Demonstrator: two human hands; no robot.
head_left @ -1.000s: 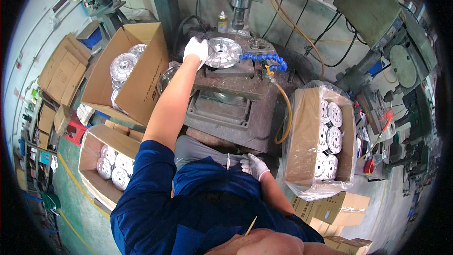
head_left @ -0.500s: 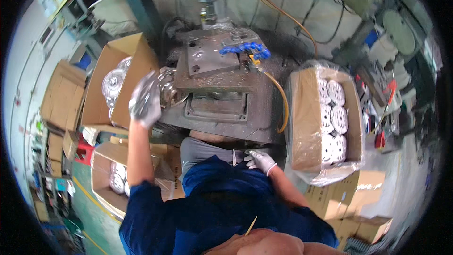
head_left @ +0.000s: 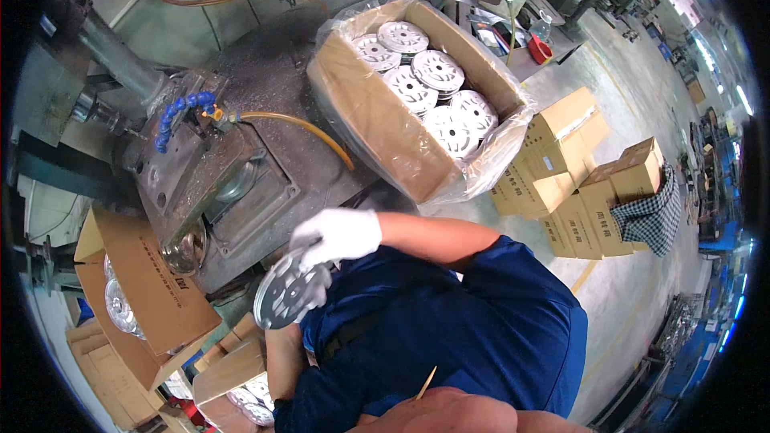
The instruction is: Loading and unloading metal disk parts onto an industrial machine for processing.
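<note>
In front of my waist, at the picture's lower middle, a round slotted metal disc (head_left: 282, 298) is tilted on edge. Its rim looks layered, so it may be a thin stack. My left hand (head_left: 318, 284), in a greyed glove, grips it from the side nearest my body. From above, my right hand (head_left: 341, 236) in a white glove bends its fingers over the upper edge, where the fingertips are partly hidden. Beyond it stands a plastic-lined carton (head_left: 373, 140), with stacks of similar slotted discs (head_left: 437, 72) inside.
To the left is a press bed (head_left: 313, 180) with a die block (head_left: 180, 180), a shiny round metal part (head_left: 186, 250), a blue segmented hose (head_left: 183, 104) and a yellow hose (head_left: 309, 130). An open carton (head_left: 160, 293) holds shiny parts at lower left. Closed cartons (head_left: 573, 192) stand right.
My view has swung right. My left hand has come from beside the left carton to my waist, holding the disc. My right hand has risen from my lap to the disc.
</note>
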